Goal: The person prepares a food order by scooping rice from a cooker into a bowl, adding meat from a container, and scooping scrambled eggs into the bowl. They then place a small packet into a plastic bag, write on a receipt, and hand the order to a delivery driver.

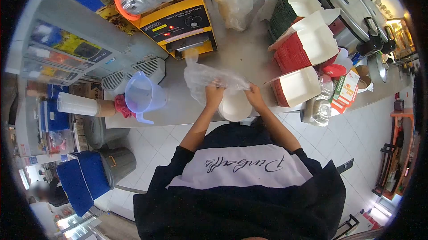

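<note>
A clear plastic bag (211,77) stretches between my hands above the steel counter. My left hand (215,93) is closed on the bag's near edge, while my right hand (253,94) pinches its right-hand corner. Just below the bag, a round white bowl (235,107) sits at the counter's front edge, between my wrists. Part of its far rim is hidden by the bag and my fingers.
Beyond the bag stands a yellow cup-sealing machine (176,28). A translucent pitcher (141,93) is at left, near stacked plastic cups (76,103). Red and white paper boxes (299,86) stand right, with clear lidded containers (320,111) and large pots (343,12) beyond.
</note>
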`<action>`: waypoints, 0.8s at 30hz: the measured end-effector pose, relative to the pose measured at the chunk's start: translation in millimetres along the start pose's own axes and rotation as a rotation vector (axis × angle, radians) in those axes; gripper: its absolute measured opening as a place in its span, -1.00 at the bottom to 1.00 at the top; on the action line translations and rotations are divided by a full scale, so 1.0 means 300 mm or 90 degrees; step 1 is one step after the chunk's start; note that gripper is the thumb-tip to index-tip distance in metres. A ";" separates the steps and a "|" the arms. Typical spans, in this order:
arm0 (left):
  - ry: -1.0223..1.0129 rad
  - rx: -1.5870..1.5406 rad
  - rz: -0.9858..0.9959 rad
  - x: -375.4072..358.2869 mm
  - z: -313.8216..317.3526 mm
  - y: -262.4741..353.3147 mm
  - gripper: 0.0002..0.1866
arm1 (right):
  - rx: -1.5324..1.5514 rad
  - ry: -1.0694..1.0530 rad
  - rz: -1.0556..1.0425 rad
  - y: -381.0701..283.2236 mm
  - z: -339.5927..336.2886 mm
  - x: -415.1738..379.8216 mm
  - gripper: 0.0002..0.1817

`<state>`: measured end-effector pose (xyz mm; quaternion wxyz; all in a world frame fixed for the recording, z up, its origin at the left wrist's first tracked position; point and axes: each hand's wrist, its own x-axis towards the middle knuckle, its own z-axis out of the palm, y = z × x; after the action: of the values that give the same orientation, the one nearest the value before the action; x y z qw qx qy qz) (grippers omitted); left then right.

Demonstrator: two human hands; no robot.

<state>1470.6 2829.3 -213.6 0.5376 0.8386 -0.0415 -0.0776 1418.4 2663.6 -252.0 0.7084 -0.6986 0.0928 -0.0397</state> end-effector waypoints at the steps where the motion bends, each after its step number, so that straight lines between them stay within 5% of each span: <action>1: -0.003 0.034 0.019 -0.008 0.001 -0.001 -0.69 | 0.044 0.002 0.072 -0.002 -0.002 -0.012 -0.79; 6: -0.048 0.065 0.040 -0.041 0.026 -0.015 -0.72 | 0.152 0.015 0.291 0.021 -0.035 -0.065 -0.77; 12: -0.033 0.174 0.117 -0.121 0.032 0.014 -0.75 | -0.379 -0.017 0.120 0.066 -0.137 -0.062 -0.69; 15: -0.004 0.182 0.157 -0.184 0.027 0.014 -0.76 | -0.324 0.074 0.119 0.099 -0.115 -0.100 -0.76; 18: -0.020 0.008 -0.041 -0.189 0.004 0.045 -0.78 | -0.128 0.181 0.243 -0.029 -0.074 -0.123 -0.78; 21: 0.048 -0.067 -0.070 -0.159 0.007 -0.017 -0.79 | -0.015 0.180 0.181 0.086 -0.076 -0.099 -0.76; 24: 0.037 -0.169 -0.160 -0.121 0.014 -0.147 -0.81 | -0.102 0.122 0.043 0.141 -0.073 -0.094 -0.70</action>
<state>1433.6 2849.4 -252.3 0.6303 0.7609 0.0896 -0.1250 1383.7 2648.1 -292.1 0.6390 -0.7426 0.1863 -0.0747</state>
